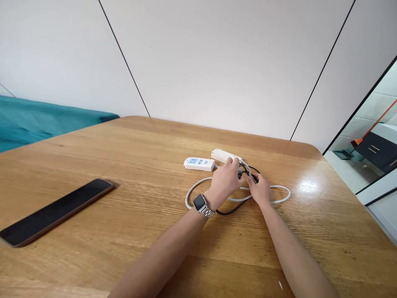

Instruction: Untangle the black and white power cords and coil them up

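Note:
My left hand [226,180], with a watch [200,202] on its wrist, is closed at the tangle of cables, its thumb and fingers at a black cable [230,213]. Close beside it, my right hand [259,189] pinches a dark part of the same tangle; its fingertips are partly hidden. Loops of white cable [281,187] spread on both sides of the hands. A white power strip with blue socket faces [199,164] lies left of my left hand. Just behind that hand rests a second white strip-shaped block [226,155], its near end partly covered by my fingers.
Everything lies on a wooden table [149,165]. A long dark tray-like slab [57,211] is at the left. Behind the table stands a white panelled wall [217,62], with a teal covered seat [46,120] at left and a doorway with an orange broom [358,141] at right.

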The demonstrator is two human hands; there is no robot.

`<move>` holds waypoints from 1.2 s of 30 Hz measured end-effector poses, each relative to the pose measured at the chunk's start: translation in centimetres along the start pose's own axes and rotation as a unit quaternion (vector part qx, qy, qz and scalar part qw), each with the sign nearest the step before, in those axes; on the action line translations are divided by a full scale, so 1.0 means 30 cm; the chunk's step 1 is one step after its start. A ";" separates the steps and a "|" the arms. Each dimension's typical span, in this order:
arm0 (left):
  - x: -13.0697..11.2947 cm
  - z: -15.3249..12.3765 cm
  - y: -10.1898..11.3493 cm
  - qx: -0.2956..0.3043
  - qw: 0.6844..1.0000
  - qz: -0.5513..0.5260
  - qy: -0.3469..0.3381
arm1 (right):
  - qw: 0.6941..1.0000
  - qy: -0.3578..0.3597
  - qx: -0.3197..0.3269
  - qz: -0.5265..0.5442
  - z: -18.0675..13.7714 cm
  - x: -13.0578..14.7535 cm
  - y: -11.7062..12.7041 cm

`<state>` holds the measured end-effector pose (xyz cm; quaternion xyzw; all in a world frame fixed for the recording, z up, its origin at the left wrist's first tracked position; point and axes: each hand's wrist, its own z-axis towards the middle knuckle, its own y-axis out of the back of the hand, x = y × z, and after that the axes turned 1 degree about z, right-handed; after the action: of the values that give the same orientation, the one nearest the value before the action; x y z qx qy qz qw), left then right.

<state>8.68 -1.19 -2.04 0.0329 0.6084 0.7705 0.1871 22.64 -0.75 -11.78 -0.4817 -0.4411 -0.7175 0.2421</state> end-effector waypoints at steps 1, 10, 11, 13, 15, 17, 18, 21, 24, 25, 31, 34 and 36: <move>-0.004 0.001 -0.013 -0.004 1.000 -0.011 0.001 | 0.998 -0.013 -0.024 0.055 0.010 -0.010 -0.003; 0.015 0.031 -0.157 0.027 0.994 -0.103 0.004 | 0.946 -0.096 -0.126 0.283 0.061 -0.044 -0.004; 0.020 0.035 -0.168 0.030 0.994 -0.105 -0.001 | 0.940 -0.103 -0.127 0.300 0.061 -0.041 -0.001; 0.032 0.044 -0.186 0.029 0.994 -0.109 -0.013 | 0.930 -0.118 -0.119 0.326 0.062 -0.031 0.008; 0.046 0.055 -0.200 0.018 0.993 -0.112 -0.028 | 0.924 -0.138 -0.098 0.343 0.066 -0.019 0.026; 0.059 0.066 -0.216 0.007 0.992 -0.110 -0.057 | 0.920 -0.161 -0.061 0.351 0.074 -0.002 0.051; 0.064 0.071 -0.225 0.004 0.992 -0.107 -0.074 | 0.920 -0.172 -0.039 0.351 0.077 0.008 0.066; 0.073 0.079 -0.250 0.013 0.989 -0.100 -0.105 | 0.919 -0.195 0.036 0.342 0.082 0.044 0.110; 0.073 0.075 -0.266 0.024 0.987 -0.106 -0.120 | 0.918 -0.216 0.094 0.321 0.080 0.073 0.138; 0.073 0.072 -0.268 0.026 0.986 -0.106 -0.129 | 0.917 -0.226 0.108 0.311 0.078 0.078 0.144; 0.082 0.064 -0.255 0.039 0.969 -0.140 -0.202 | 0.898 -0.292 0.178 0.277 0.082 0.071 0.167; 0.082 0.070 -0.247 0.028 0.961 -0.191 -0.198 | 0.894 -0.288 0.181 0.293 0.085 0.071 0.171; 0.078 0.076 -0.242 0.016 0.956 -0.227 -0.186 | 0.894 -0.269 0.170 0.315 0.085 0.080 0.168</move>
<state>8.94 3.05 -8.78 0.0397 0.5663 0.6781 0.4668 26.75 -0.84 -7.21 -0.7215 -0.4293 -0.3610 0.4061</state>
